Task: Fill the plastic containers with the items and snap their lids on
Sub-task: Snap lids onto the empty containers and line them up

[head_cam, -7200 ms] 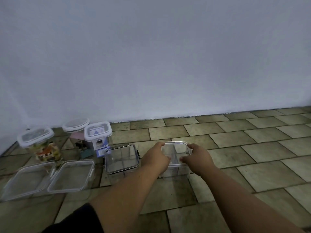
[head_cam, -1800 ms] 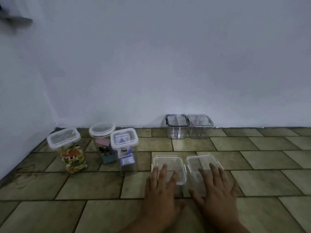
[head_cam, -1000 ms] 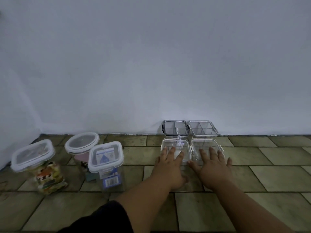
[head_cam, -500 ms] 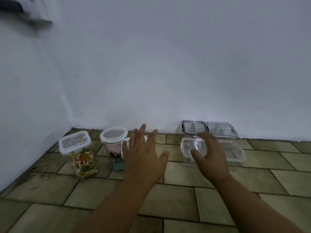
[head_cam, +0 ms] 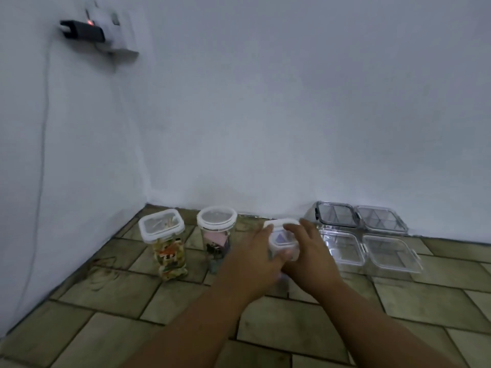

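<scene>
My left hand (head_cam: 255, 258) and my right hand (head_cam: 309, 254) both grip a tall square container with a white lid (head_cam: 281, 239) on the tiled floor, one hand on each side. To its left stand a round lidded container (head_cam: 216, 229) with pink and dark items inside and a square lidded container (head_cam: 166, 248) full of colourful pieces. To the right, two divided clear containers (head_cam: 361, 217) sit against the wall. Two flat clear lids (head_cam: 369, 252) lie just in front of them.
White walls meet in a corner at the left. A dark device (head_cam: 82, 33) hangs high on the left wall, with a cable (head_cam: 43, 155) running down to the floor. Bare tiled floor (head_cam: 292, 328) spreads in the foreground and to the right.
Both hands left the flat lids by the divided containers and moved left, closing round the square white-lidded container. My view has swung left and up.
</scene>
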